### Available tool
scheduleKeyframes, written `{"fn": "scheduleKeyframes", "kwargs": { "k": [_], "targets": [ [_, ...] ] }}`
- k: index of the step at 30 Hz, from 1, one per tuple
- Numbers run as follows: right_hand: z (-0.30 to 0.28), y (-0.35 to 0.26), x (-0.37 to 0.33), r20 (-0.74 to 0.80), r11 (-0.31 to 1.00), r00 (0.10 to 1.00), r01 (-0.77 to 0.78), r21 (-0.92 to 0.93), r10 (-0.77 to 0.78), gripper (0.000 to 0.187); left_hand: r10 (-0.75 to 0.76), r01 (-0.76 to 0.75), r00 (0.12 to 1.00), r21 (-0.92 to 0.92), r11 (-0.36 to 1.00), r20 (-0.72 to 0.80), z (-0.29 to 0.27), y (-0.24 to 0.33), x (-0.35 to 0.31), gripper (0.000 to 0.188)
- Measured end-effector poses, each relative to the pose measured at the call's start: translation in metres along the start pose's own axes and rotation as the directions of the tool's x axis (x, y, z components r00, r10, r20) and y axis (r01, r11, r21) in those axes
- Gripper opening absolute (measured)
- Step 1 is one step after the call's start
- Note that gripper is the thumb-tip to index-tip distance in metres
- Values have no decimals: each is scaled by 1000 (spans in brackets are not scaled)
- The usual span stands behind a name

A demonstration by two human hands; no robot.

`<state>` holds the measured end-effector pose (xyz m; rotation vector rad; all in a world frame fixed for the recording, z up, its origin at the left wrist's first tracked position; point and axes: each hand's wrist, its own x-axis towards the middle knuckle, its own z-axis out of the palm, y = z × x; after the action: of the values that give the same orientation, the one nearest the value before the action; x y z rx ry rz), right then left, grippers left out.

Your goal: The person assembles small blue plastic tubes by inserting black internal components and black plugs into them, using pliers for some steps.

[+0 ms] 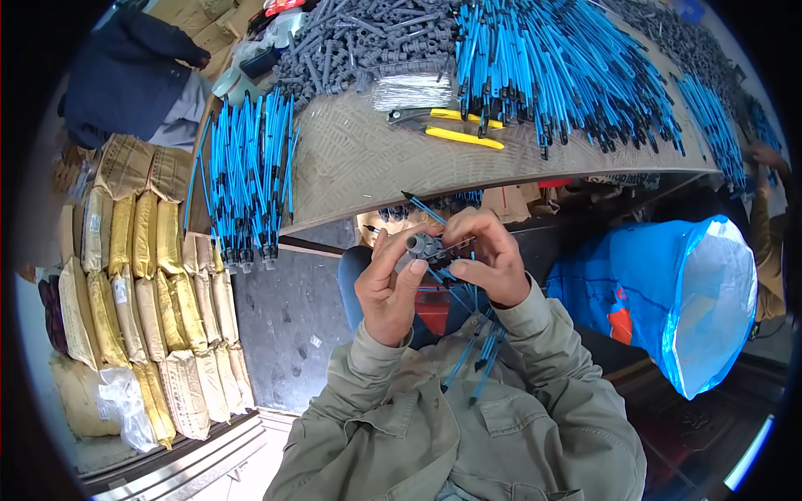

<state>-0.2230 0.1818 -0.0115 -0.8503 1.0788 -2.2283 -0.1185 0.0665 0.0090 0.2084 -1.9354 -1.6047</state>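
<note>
My left hand is closed round a grey plastic fitting, its round end facing up between thumb and fingers. Close against it, my right hand pinches what looks like a thin metal wire at the fitting's side. Blue tubes with black ends stick out around the fingers, one black-tipped tube pointing up toward the table. How they join the fitting is hidden by my hands. More blue tubes lie on my lap.
The table ahead bears heaps of grey fittings, blue tubes, a bundle of thin wires and yellow-handled cutters. A blue sack stands at right, stacked bags at left. Another person is at far left.
</note>
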Motion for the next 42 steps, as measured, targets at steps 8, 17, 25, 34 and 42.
{"fn": "scheduleKeyframes", "kwargs": {
  "k": [8, 17, 25, 34, 42],
  "targets": [
    [-3, -2, 13, 251, 979, 968, 42, -199, 10, 21, -27, 28, 1000, 78, 997, -9, -6, 0, -4, 29],
    [0, -9, 7, 202, 976, 963, -144, -166, 176, 26, -2, 1, 998, 19, 1000, 61, -9, 2, 0, 32],
    [9, 1, -2, 192, 980, 976, -65, -187, 101, 28, -98, 80, 991, -178, 981, -89, 1, 0, -13, 35],
    [9, 24, -29, 199, 488, 889, 401, -776, -413, 41, -122, 81, 982, -260, 962, -146, -6, -10, -9, 40],
    [4, 18, -26, 287, 414, 905, 403, -816, -315, 49, -168, 121, 975, -278, 953, -148, -8, -12, -11, 41]
  ]
}}
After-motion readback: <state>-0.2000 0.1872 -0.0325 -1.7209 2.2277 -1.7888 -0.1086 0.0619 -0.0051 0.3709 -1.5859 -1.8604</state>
